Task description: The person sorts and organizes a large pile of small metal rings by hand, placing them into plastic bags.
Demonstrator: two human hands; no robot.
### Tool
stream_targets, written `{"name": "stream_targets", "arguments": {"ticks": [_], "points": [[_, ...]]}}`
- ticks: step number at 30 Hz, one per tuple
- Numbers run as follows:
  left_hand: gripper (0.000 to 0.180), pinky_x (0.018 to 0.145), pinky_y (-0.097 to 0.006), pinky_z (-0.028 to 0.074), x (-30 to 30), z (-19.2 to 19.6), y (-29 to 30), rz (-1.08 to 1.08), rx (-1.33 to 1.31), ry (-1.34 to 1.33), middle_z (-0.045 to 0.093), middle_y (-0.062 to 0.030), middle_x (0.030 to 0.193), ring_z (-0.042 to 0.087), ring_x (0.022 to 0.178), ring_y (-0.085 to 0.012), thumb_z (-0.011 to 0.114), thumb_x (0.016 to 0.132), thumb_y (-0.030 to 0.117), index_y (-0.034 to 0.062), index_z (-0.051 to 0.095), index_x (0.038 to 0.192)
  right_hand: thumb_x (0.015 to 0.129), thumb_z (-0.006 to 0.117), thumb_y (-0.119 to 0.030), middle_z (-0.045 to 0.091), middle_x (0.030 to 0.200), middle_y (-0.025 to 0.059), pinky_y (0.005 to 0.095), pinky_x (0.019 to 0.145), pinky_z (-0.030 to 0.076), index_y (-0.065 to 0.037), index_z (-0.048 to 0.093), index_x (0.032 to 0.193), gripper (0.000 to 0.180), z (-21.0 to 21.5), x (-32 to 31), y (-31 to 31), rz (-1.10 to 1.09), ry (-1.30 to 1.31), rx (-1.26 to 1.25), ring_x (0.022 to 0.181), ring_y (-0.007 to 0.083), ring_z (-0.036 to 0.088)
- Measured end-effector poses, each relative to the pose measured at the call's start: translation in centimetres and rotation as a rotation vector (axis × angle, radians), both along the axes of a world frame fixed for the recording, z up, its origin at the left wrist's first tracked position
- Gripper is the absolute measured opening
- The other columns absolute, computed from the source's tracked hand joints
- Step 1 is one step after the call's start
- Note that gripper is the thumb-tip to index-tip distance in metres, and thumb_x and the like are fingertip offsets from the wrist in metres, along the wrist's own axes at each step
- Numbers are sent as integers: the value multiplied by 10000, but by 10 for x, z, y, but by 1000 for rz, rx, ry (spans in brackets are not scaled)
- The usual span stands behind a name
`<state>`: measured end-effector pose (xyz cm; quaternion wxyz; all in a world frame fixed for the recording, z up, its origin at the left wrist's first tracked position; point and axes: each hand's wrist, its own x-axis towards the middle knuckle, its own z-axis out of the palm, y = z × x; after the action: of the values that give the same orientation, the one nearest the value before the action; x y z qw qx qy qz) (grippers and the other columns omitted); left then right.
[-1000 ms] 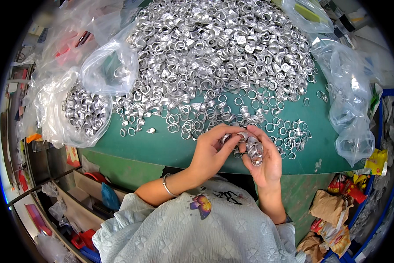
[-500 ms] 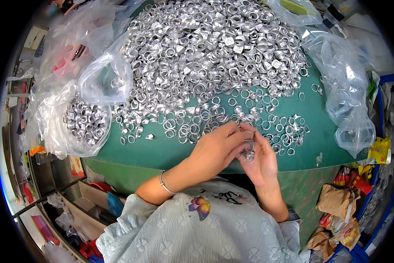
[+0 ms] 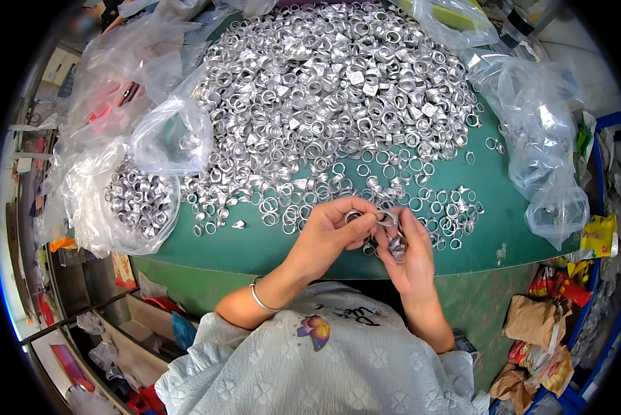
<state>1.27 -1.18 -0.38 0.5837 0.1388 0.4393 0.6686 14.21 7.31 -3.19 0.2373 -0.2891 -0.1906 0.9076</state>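
Both hands meet just above the near edge of the round green-topped table (image 3: pixel 504 207). The left hand (image 3: pixel 327 235) has its fingers curled inward, thumb and forefinger pinched on a small silver metal ring (image 3: pixel 352 216), while the right hand (image 3: pixel 412 252) is cupped with its fingers half closed around a little cluster of silver rings (image 3: pixel 395 244) – how many it holds cannot be told. Compared with a second ago the hands have drawn slightly nearer to the body and a little lower against the table edge, and the left thumb and forefinger now show a single ring more plainly; the two hands remain pressed close together, so the work appears to be the handling of one ring at a time against the bunch in the right palm. Beyond the fingers lies the great heap of silver metal rings (image 3: pixel 338 83), thinning to scattered rings near the hands. To the left sits an open clear plastic bag with rings inside (image 3: pixel 141 200), and crumpled empty clear plastic bags (image 3: pixel 538 138) lie on the right – both well apart from the hands.
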Motion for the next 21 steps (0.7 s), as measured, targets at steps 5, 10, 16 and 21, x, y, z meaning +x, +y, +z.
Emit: {"name": "stream_targets", "arguments": {"ticks": [5,10,16,21], "points": [[86,565,-189,379,8,-11,-6,64,110,218,578,-63,843,524,714,-92,557,834,34,-18,575,900,868,540,-147,520,718,37,171,368,261,28,546,1014,227,14,4,-6,71,2,266,549,88,472],[119,676,-256,453,17,-10,-9,133,262,850,576,-101,863,565,754,-184,576,766,-45,-4,594,877,807,597,-31,533,737,35,164,425,311,28,563,1050,252,30,7,-10,110,-99,380,570,67,481],[168,640,-232,445,22,2,-14,106,149,807,552,-62,828,538,726,-139,554,782,-58,11,565,935,725,656,27,526,793,27,169,567,385,9,582,1054,337,38,5,-13,88,-272,679,623,72,484],[352,676,-213,419,19,10,-22,49,73,441,484,-33,915,462,801,-78,495,824,-53,30,418,1157,666,675,49,525,805,41,204,616,395,6,595,1040,385,39,8,-11,47,-389,979,682,98,477]]}}
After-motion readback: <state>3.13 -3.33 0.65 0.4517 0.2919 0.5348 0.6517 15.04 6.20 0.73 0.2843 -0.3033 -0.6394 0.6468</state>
